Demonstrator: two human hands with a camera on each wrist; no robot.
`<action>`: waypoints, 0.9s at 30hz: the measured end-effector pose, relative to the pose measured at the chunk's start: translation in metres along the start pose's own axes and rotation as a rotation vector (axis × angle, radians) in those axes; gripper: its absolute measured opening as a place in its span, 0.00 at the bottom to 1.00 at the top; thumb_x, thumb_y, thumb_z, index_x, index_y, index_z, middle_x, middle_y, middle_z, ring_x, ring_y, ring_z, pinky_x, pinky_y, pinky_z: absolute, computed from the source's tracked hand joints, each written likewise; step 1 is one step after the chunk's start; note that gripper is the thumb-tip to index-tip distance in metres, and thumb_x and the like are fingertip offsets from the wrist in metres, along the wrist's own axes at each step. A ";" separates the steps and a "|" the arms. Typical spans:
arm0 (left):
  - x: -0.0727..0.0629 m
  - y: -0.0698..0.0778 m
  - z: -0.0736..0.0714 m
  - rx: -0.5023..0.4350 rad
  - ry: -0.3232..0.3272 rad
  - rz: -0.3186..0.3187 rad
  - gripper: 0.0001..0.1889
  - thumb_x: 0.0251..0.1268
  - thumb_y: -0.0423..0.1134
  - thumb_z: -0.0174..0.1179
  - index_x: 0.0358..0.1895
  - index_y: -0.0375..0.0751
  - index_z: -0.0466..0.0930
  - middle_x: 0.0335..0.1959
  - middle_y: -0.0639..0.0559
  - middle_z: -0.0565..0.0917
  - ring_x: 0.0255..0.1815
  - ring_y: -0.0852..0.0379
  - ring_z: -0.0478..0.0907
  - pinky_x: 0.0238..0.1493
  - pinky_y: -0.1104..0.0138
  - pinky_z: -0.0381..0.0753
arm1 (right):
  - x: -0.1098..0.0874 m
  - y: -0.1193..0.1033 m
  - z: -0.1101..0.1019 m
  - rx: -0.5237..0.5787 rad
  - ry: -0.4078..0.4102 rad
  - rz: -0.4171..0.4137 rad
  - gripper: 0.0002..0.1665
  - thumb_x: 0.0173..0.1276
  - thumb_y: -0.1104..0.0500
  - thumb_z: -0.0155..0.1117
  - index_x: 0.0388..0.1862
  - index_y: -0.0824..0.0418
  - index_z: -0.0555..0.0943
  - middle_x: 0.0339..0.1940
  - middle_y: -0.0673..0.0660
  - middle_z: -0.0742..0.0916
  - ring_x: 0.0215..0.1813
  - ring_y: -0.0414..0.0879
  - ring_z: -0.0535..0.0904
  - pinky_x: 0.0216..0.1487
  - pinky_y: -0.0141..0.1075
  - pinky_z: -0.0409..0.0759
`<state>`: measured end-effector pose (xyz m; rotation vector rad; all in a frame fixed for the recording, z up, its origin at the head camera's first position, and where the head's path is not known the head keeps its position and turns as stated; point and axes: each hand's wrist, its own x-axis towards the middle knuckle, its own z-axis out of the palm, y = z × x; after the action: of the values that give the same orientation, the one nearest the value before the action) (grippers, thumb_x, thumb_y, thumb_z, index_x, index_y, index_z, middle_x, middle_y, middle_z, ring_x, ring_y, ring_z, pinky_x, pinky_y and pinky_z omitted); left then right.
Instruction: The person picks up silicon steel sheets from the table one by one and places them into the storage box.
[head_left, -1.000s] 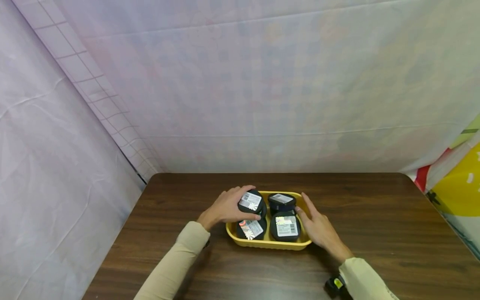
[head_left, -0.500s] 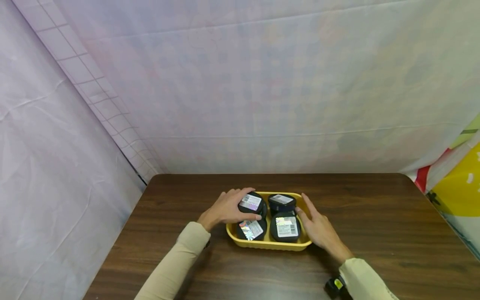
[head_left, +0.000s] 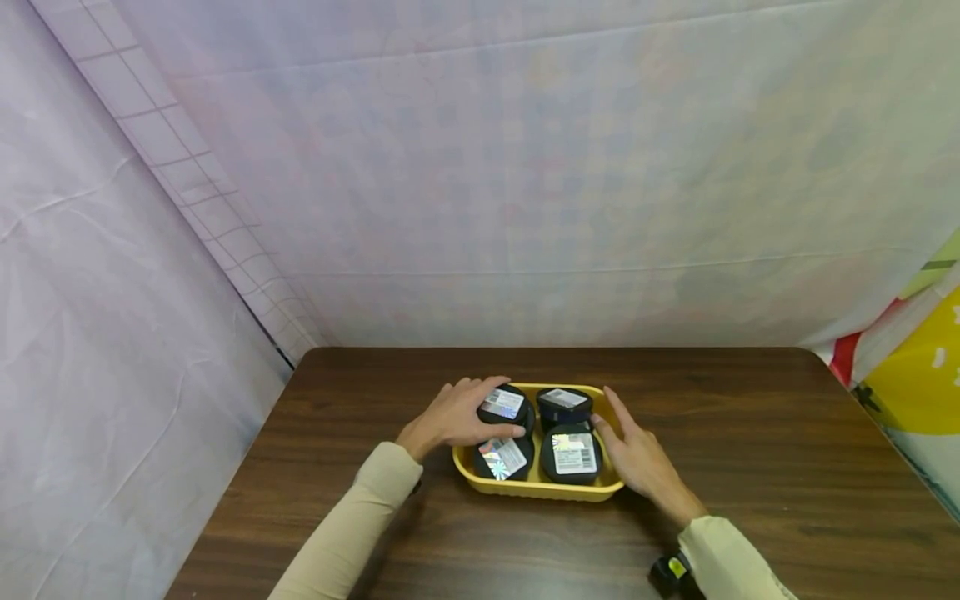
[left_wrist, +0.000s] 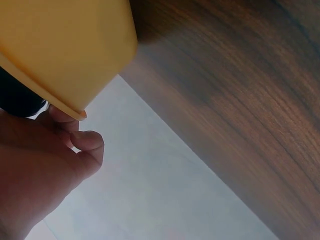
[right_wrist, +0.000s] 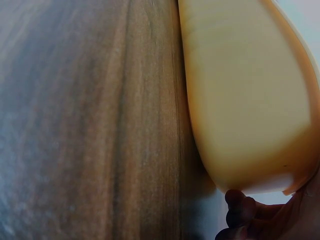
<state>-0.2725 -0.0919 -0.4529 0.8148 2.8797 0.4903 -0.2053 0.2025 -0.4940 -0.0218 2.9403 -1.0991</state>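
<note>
In the head view, a yellow plastic basket (head_left: 542, 492) sits on the table, holding several black round tubs with white barcode labels and shiny stickers. My left hand (head_left: 459, 414) reaches over its left end, thumb and fingers around the upper left tub (head_left: 502, 402), which rests over another black tub. In front of it lies the lower left tub (head_left: 504, 458). At the right end, my right hand (head_left: 637, 457) grips the basket wall, thumb inside the rim near the back right tub (head_left: 564, 402). The front right tub (head_left: 572, 455) lies label up. The right wrist view shows curled fingers (right_wrist: 240, 209) at the basket's end.
The brown wood-grain table (head_left: 750, 433) extends around the basket. A pale patterned curtain (head_left: 510, 208) hangs behind its far edge, and another white sheet (head_left: 135, 333) hangs at the left. Yellow and red material (head_left: 918, 367) shows at the far right.
</note>
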 end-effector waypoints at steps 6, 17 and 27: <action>0.001 0.002 -0.001 0.011 -0.008 -0.009 0.50 0.52 0.81 0.51 0.77 0.62 0.57 0.68 0.50 0.73 0.68 0.49 0.68 0.67 0.46 0.64 | 0.001 0.000 0.000 -0.003 -0.001 0.002 0.42 0.77 0.30 0.33 0.83 0.44 0.42 0.69 0.76 0.70 0.64 0.77 0.70 0.60 0.67 0.67; 0.002 0.003 0.000 0.024 -0.011 -0.023 0.49 0.54 0.81 0.50 0.77 0.62 0.56 0.68 0.49 0.73 0.68 0.48 0.68 0.67 0.46 0.65 | 0.000 0.000 0.000 -0.004 -0.007 0.009 0.43 0.77 0.29 0.33 0.83 0.46 0.44 0.69 0.75 0.70 0.64 0.76 0.70 0.60 0.67 0.67; 0.002 0.005 -0.003 0.081 0.003 0.013 0.49 0.57 0.80 0.48 0.78 0.59 0.55 0.68 0.48 0.74 0.67 0.47 0.71 0.64 0.48 0.69 | -0.001 -0.001 0.000 -0.001 -0.012 0.007 0.43 0.77 0.29 0.32 0.83 0.45 0.42 0.70 0.75 0.69 0.64 0.76 0.69 0.60 0.68 0.67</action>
<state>-0.2721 -0.0882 -0.4486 0.8454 2.9155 0.3788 -0.2042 0.2023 -0.4933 -0.0185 2.9284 -1.0923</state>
